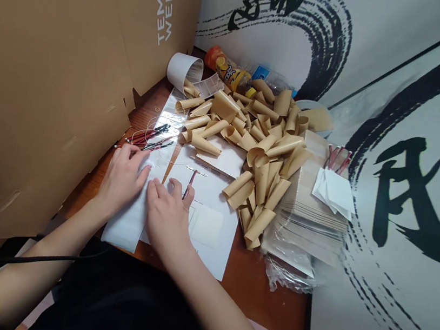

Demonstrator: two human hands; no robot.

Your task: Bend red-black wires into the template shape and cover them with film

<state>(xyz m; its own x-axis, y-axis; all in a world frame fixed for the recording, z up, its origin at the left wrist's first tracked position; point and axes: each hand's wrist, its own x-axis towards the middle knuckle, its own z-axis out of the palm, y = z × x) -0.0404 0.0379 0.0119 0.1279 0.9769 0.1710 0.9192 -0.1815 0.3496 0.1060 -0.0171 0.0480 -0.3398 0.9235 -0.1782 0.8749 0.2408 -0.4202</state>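
My left hand (pixel 123 176) rests on a white foam-like strip (pixel 123 228), thumb apart and fingertips beside a bundle of thin red and black wires (pixel 146 137). I cannot make out any wire held in it. To its right, my right hand (pixel 167 212) lies palm down at the left part of a white paper sheet (pixel 217 257), fingers bent and spread. A red and black lead (pixel 192 178) with a small clear strip across its top lies on the sheet. Its lower end runs down by my right fingers, where they partly hide it. Pale square pieces (pixel 207 226) are on the sheet.
Many curled brown paper pieces (pixel 261 165) are heaped behind and to the right. A plastic-wrapped stack of cards (pixel 303 215) bears white tags (pixel 333 191). A drink bottle (pixel 231 72) and a white roll (pixel 179 71) lie behind. A cardboard wall (pixel 71 84) bounds the left.
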